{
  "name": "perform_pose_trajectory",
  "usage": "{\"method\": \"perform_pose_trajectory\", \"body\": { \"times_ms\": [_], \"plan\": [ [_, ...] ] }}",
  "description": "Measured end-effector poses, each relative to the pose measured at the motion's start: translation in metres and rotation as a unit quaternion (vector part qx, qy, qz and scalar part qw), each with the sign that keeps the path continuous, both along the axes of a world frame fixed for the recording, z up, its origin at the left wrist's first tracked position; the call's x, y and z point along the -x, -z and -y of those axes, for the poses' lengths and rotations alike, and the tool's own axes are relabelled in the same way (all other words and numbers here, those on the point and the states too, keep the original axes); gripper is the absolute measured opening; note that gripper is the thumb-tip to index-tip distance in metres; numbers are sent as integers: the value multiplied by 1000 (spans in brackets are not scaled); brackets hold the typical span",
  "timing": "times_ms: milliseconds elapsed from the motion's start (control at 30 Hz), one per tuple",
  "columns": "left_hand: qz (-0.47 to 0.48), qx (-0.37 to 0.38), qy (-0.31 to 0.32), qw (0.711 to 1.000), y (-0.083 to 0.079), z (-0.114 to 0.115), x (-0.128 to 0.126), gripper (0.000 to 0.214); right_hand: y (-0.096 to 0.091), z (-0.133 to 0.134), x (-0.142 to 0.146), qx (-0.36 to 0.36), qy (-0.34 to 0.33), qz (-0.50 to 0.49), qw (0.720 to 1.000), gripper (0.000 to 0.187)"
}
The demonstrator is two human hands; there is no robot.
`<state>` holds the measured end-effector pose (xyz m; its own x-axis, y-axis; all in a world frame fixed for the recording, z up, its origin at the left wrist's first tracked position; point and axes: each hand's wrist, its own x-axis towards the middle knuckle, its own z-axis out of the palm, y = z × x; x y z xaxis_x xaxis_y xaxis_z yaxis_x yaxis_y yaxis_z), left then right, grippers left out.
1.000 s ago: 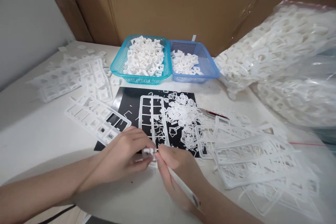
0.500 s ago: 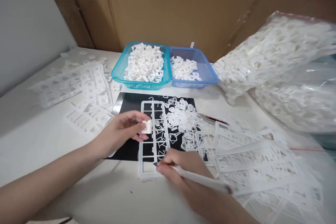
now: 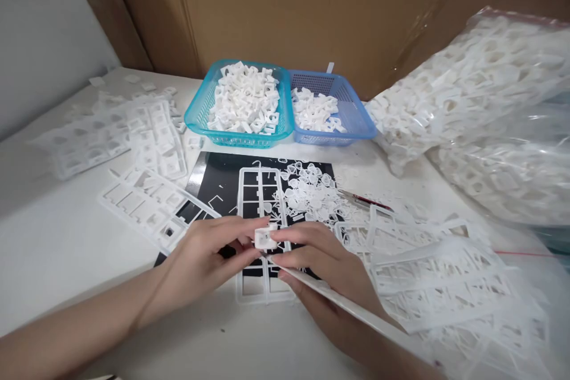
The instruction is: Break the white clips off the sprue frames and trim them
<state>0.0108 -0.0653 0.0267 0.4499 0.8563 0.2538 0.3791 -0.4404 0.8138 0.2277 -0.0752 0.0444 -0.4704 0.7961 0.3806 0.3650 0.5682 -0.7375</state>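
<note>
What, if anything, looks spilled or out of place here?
White scraps are strewn on the right of the black mat and past its edge, loose, unlike parts in the baskets. Right of them, frames overlap at skewed angles. No obvious damage on the white piece in the left hand.

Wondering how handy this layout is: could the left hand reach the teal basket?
Probably yes: nothing tall stands between the left hand and teal basket, just flat things like the black mat, though that hand holds a small white part.
</note>
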Motion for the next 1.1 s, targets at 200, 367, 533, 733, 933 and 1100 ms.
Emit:
{"method": "perform_pose_trajectory", "body": {
  "times_ms": [200, 367, 533, 733, 933, 1100],
  "plan": [
    [-33, -32, 33, 998, 1, 0, 3, 51, 2, 2, 0, 58, -26, 30, 998, 15],
    [-31, -27, 32, 999, 2, 0, 3, 51, 14, 6, 4, 89, -6, 32, 995, 18],
    [-47, -15, 33, 998, 1, -1, 5, 47, 9, 6, 2, 116, -20, 29, 993, 15],
    [-56, -12, 38, 998, 1, 0, 6, 45, -2, 4, -1, 155, -34, 20, 987, 13],
    [-69, -29, 39, 996, 3, -1, 6, 40, 0, 5, 0, 143, -33, 10, 989, 11],
    [-64, -14, 34, 997, 2, -1, 5, 37, 23, -2, 4, -16, -37, 92, 995, 12]
  ]
}}
